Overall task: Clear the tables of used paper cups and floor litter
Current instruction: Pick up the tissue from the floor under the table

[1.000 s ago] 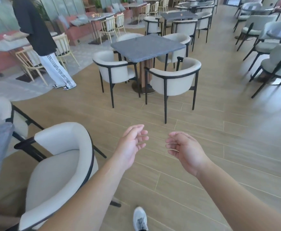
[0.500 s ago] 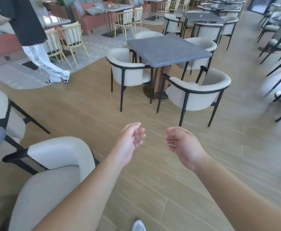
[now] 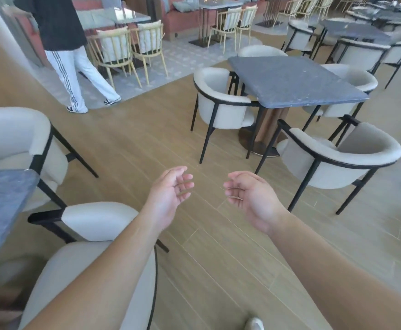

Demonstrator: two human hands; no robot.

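My left hand (image 3: 171, 194) and my right hand (image 3: 249, 198) are held out in front of me over the wooden floor (image 3: 218, 270), palms facing each other, fingers loosely curled and apart. Neither hand holds anything. No paper cup or litter shows in this view. A grey stone-topped table (image 3: 292, 82) stands ahead on the right with a bare top. The corner of another grey table (image 3: 2, 210) sits at my left.
Cream chairs with black frames ring the table ahead (image 3: 220, 101) (image 3: 342, 160) and stand close at my left (image 3: 87, 277) (image 3: 13, 139). A person in a black top and white striped trousers (image 3: 71, 67) walks at the back left, near yellow chairs (image 3: 128, 48) on a rug.
The view has swung left and moved forward: the table ahead now sits further right and closer. The person at the back left has stepped along. My hands keep the same pose.
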